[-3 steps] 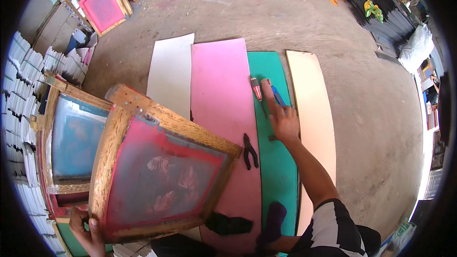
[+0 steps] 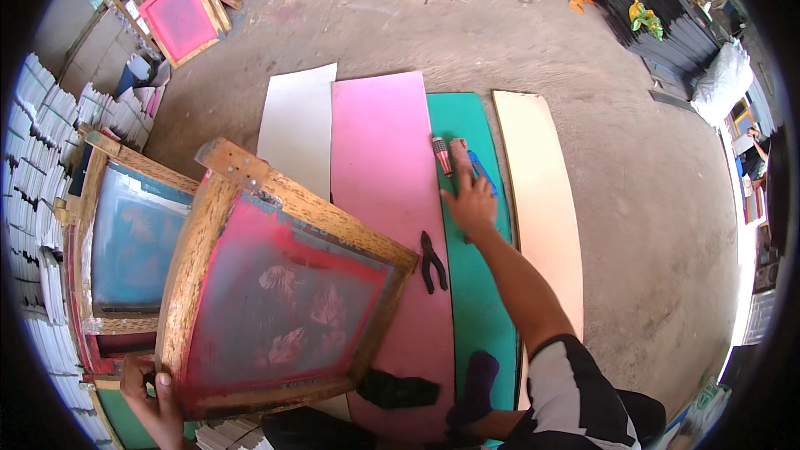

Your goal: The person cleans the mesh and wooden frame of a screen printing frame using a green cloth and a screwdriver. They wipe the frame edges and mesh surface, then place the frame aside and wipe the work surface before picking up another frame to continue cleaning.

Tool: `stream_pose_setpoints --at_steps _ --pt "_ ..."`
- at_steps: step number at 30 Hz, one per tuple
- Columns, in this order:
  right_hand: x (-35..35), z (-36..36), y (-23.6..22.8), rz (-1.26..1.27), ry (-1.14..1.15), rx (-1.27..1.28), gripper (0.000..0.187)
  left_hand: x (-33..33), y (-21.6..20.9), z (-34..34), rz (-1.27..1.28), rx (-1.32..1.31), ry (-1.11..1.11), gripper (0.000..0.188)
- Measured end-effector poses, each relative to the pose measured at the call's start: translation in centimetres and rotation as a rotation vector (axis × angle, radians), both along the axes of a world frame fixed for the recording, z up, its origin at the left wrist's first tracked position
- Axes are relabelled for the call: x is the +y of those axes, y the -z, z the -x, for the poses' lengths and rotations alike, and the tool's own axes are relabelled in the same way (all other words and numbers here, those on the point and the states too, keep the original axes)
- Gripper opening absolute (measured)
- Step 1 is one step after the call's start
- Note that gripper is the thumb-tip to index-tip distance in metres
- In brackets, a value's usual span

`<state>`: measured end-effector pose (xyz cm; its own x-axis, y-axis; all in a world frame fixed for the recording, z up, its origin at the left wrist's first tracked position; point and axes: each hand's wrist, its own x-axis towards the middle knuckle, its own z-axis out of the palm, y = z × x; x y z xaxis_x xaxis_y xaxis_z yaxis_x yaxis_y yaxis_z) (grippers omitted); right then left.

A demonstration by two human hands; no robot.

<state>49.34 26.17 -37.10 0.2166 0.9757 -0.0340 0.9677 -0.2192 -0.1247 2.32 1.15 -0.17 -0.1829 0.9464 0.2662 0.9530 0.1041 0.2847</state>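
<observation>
My left hand [image 2: 152,396] is closed around the lower left corner of a wooden screen-printing frame [image 2: 325,222], whose grey mesh has red edges and pale leaf-like marks. The frame tilts up on my left. Over a green board [image 2: 479,300], my right hand [image 2: 472,207] is palm down with fingers apart, close to several tools. They are a screwdriver [image 2: 442,157] with a red, white and black handle, a brown wooden handle [image 2: 459,152] partly under my fingers, and a blue tool [image 2: 481,172]. Black pliers [image 2: 432,264] lie on a pink board [image 2: 379,142].
A blue-mesh frame [image 2: 137,237] leans behind mine, beside stacked paper bundles [image 2: 33,158]. White [image 2: 292,129] and cream [image 2: 542,175] boards flank the others. A pink screen [image 2: 179,21] stands at far left. Dark sheets [image 2: 667,37] and a white sack [image 2: 727,79] are at far right.
My right hand has shifted left and slightly back from the brown handle, and its fingers have spread. The left hand still grips the frame. The whole view has shifted slightly.
</observation>
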Motion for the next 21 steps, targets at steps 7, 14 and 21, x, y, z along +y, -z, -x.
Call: stream_pose_setpoints --at_steps 7,14,21 --pt "1.1 0.4 -0.2 0.137 0.072 0.021 0.062 -1.4 -0.7 -0.2 -0.014 -0.079 0.08 0.035" --pt "-2.2 -1.7 -1.5 0.066 0.087 0.013 0.069 -3.0 0.8 2.3 -0.082 -0.02 0.013 0.029" --pt "-6.7 -11.7 -2.1 0.092 -0.066 -0.281 0.068 -3.0 2.5 2.0 -0.27 -0.027 0.055 0.031"
